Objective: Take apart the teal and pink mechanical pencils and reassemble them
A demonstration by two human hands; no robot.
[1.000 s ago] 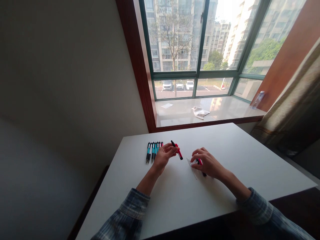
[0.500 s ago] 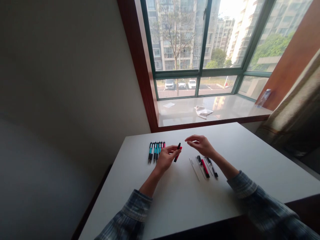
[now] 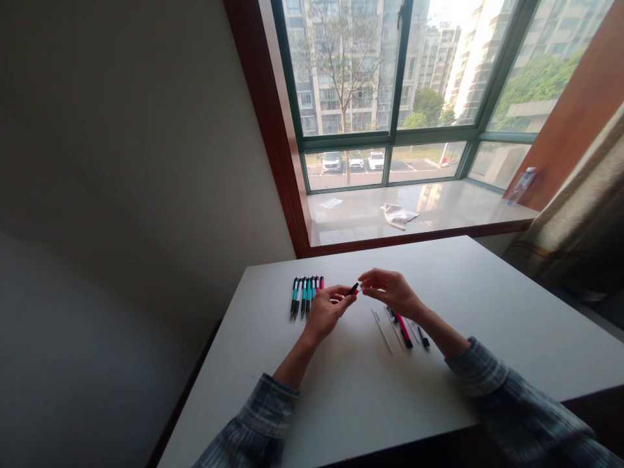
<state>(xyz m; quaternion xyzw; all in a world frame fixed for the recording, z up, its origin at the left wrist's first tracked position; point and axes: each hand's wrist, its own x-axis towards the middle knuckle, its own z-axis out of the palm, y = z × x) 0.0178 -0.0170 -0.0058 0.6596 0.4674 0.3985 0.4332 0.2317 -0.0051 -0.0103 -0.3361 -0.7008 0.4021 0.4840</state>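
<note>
My left hand (image 3: 324, 315) pinches black and red pen parts (image 3: 353, 289) between thumb and fingertips, above the table; most of them is hidden by the fingers. Close to their upper end is my right hand (image 3: 392, 292), its thumb and fingers apart; I make out nothing held there. Behind my left hand lies a row of several click pens (image 3: 303, 294), mostly turquoise and black, with red at the right end. Below my right hand are thin pale pen refills (image 3: 382, 330), a red and black pen barrel (image 3: 404, 331) and a small black pen piece (image 3: 424, 337).
The white table (image 3: 292, 422) meets a window sill (image 3: 361, 227) at its far side. On the sill lie a crumpled white cloth (image 3: 400, 216) and a paper piece (image 3: 331, 203); a clear bottle (image 3: 520, 186) stands at the right. A curtain (image 3: 570, 188) hangs at right.
My right hand has come down slightly towards the pen parts in my left hand. The parts have tilted, their upper end now pointing more to the right.
</note>
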